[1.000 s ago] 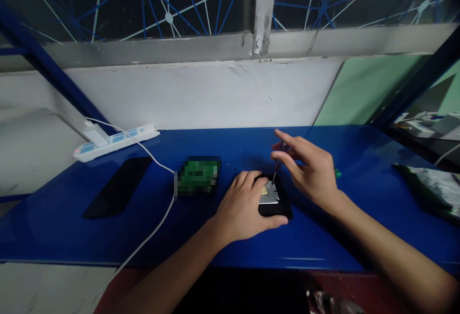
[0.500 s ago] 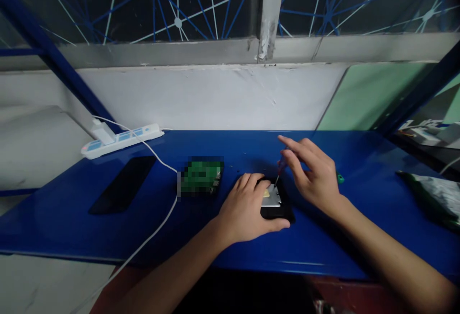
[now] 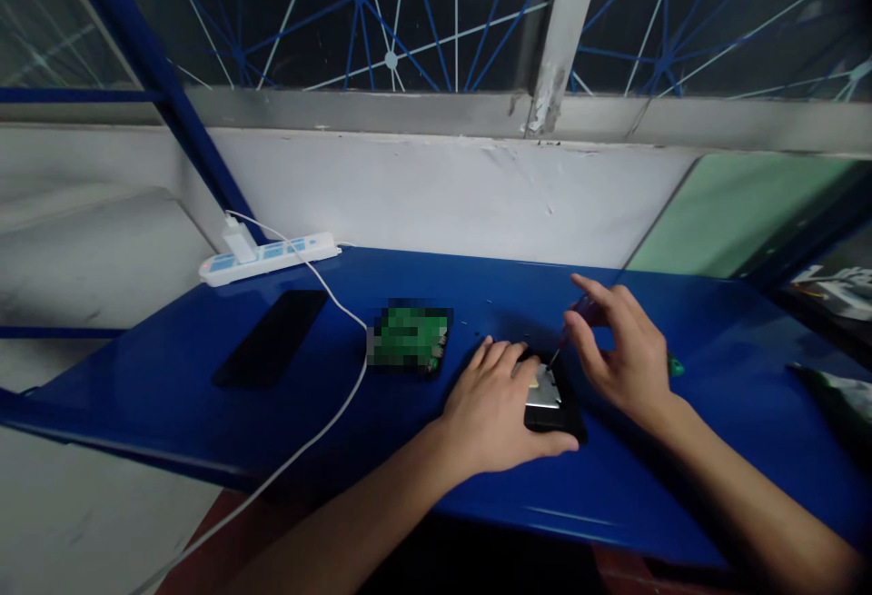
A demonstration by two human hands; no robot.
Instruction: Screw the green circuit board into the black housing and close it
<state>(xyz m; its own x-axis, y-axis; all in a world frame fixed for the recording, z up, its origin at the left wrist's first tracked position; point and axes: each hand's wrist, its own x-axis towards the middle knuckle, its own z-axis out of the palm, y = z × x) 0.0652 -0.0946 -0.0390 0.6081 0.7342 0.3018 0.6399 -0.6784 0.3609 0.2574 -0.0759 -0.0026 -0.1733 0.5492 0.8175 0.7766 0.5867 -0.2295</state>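
A black flat device (image 3: pixel 543 419) with a silver metal plate (image 3: pixel 550 389) lies on the blue table. My left hand (image 3: pixel 494 409) rests spread over its left part, thumb along the near edge, and covers much of it. My right hand (image 3: pixel 623 350) is closed around a small screwdriver (image 3: pixel 559 345), thumb against the handle and index finger stretched out near the top. The screwdriver's thin tip meets the upper right of the metal plate. Whether a screw sits under the tip is too small to see.
Left of the device sits a green circuit board (image 3: pixel 409 337), partly pixelated. A black phone-like slab (image 3: pixel 272 338), a white cable (image 3: pixel 331 418) and a white power strip (image 3: pixel 272 259) are further left. A small green object (image 3: pixel 675 366) and a shiny bag (image 3: pixel 841 395) lie right.
The camera view has shifted, so the whole scene appears further right. My left hand stays spread on the device and the screwdriver tip remains at the plate's upper right.
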